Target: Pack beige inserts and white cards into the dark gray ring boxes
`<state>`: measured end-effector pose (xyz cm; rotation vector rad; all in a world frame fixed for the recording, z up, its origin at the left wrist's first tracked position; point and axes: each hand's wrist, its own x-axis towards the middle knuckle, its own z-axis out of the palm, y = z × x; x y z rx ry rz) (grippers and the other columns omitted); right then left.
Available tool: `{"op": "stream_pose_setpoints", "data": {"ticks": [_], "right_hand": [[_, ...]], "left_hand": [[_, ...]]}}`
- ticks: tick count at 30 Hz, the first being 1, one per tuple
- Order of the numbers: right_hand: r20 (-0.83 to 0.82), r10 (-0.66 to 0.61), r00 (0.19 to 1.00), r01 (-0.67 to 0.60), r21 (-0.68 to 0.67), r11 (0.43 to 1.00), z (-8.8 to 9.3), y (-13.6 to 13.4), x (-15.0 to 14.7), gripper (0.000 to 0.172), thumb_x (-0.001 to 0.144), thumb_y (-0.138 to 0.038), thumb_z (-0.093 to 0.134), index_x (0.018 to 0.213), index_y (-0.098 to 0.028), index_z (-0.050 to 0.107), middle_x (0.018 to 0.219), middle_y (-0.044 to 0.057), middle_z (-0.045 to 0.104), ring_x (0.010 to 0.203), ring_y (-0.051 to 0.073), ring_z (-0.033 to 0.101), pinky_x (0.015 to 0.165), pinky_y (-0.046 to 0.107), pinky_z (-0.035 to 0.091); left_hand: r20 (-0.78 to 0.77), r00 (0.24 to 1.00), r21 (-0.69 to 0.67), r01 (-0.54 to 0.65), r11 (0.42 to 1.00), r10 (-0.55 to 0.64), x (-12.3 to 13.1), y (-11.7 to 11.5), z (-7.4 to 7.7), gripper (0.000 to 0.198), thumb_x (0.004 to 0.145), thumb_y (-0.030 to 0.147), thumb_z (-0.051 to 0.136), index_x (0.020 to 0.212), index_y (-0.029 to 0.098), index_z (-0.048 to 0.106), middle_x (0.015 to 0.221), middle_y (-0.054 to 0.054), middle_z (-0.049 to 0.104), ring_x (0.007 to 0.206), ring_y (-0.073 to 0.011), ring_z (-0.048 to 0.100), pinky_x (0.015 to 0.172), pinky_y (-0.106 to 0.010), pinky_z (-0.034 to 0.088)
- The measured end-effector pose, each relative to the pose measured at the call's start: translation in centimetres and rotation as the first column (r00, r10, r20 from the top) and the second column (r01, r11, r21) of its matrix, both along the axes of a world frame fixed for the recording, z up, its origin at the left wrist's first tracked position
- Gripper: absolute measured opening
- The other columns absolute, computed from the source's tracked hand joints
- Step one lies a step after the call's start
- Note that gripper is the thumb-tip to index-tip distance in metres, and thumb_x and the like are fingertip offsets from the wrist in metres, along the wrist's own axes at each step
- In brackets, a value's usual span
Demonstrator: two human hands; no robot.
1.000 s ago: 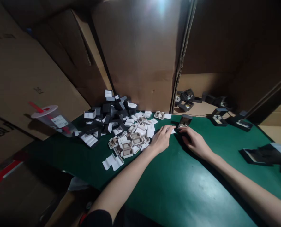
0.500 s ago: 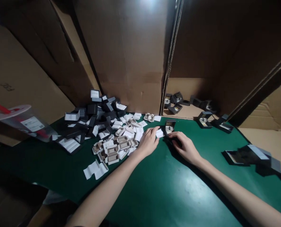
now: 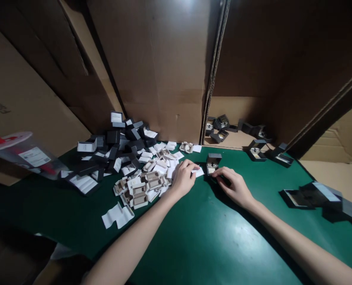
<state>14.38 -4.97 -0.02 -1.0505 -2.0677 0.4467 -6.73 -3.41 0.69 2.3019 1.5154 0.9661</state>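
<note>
Table (image 3: 199,241), green-topped, spans the foreground between two forearms (image 3: 137,233) that converge ahead. Left hand (image 3: 183,178): back upward, fingers bent in a narrow curl over a white paper slip (image 3: 199,172); whether the slip is gripped or only pressed cannot be told. Right hand (image 3: 233,184): thumb and forefinger close together at the front of a small dark box (image 3: 214,159); whether they pinch it cannot be told.

Governing relation: the box stands ahead and slightly left of the right hand, and to the right of the left hand. The right hand is nearer. The slip lies between the left hand and the box, its visible length roughly left to right, one end pointing at the box. The box lid stands raised at the far side, so the opening faces the person.

Beyond the left wrist, folded papers (image 3: 139,190) lie heaped; behind them, dark boxes (image 3: 113,137) form a second heap. At the rear stands a cardboard panel (image 3: 158,71).
</note>
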Motion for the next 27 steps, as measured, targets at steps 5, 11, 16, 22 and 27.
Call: {"op": "stream_pose_setpoints", "data": {"ticks": [5, 11, 16, 22, 27], "right_hand": [[-0.050, 0.010, 0.999, -0.013, -0.068, 0.998, 0.5, -0.2, -0.2, 0.014, 0.089, -0.023, 0.045, 0.090, -0.021, 0.059, 0.089, 0.006, 0.066, 0.084, 0.021, 0.059, 0.077, 0.035, 0.046], [-0.243, -0.047, 0.969, -0.007, -0.215, 0.977, 0.8, -0.3, -0.3, 0.018, 0.088, -0.035, 0.054, 0.099, -0.021, 0.056, 0.098, 0.005, 0.066, 0.089, 0.020, 0.062, 0.082, 0.034, 0.047], [-0.303, -0.040, 0.952, -0.042, -0.261, 0.964, 0.6, -0.1, -0.3, 0.025, 0.085, -0.039, 0.058, 0.101, -0.020, 0.057, 0.094, 0.005, 0.066, 0.085, 0.019, 0.062, 0.080, 0.033, 0.048], [-0.286, -0.071, 0.956, -0.023, -0.310, 0.950, 0.8, -0.1, -0.4, 0.029, 0.084, -0.043, 0.059, 0.098, -0.018, 0.062, 0.086, 0.004, 0.066, 0.072, 0.016, 0.059, 0.067, 0.030, 0.047], [-0.283, -0.042, 0.958, -0.054, -0.323, 0.945, 1.1, -0.2, -0.3, 0.026, 0.085, -0.042, 0.057, 0.093, -0.018, 0.064, 0.081, 0.003, 0.066, 0.069, 0.016, 0.058, 0.065, 0.029, 0.045]], "left_hand": [[0.262, 0.960, 0.006, 0.104, 0.995, -0.102, 0.2, 0.0, 0.0, 0.031, 0.077, 0.001, 0.049, 0.100, 0.020, 0.058, 0.102, -0.003, 0.057, 0.096, -0.0151, 0.059, 0.082, -0.027, 0.052], [0.521, 0.828, -0.015, 0.251, 0.968, -0.206, 1.2, -0.5, -0.2, 0.033, 0.079, 0.008, 0.053, 0.110, 0.019, 0.053, 0.105, -0.006, 0.056, 0.097, -0.0151, 0.059, 0.079, -0.025, 0.054], [0.623, 0.748, -0.047, 0.326, 0.944, -0.227, 1.7, -1.1, 0.0, 0.033, 0.082, 0.013, 0.056, 0.114, 0.020, 0.049, 0.102, -0.007, 0.058, 0.094, -0.0143, 0.061, 0.080, -0.026, 0.053], [0.779, 0.612, -0.102, 0.337, 0.936, -0.135, 1.7, -0.6, 0.0, 0.037, 0.077, 0.013, 0.060, 0.111, 0.019, 0.047, 0.097, -0.006, 0.060, 0.090, -0.0136, 0.062, 0.082, -0.028, 0.052], [0.853, 0.520, -0.142, 0.311, 0.940, -0.043, 1.8, -0.3, -0.1, 0.039, 0.072, 0.012, 0.064, 0.108, 0.017, 0.049, 0.095, -0.005, 0.061, 0.092, -0.0146, 0.062, 0.082, -0.029, 0.052]]}}
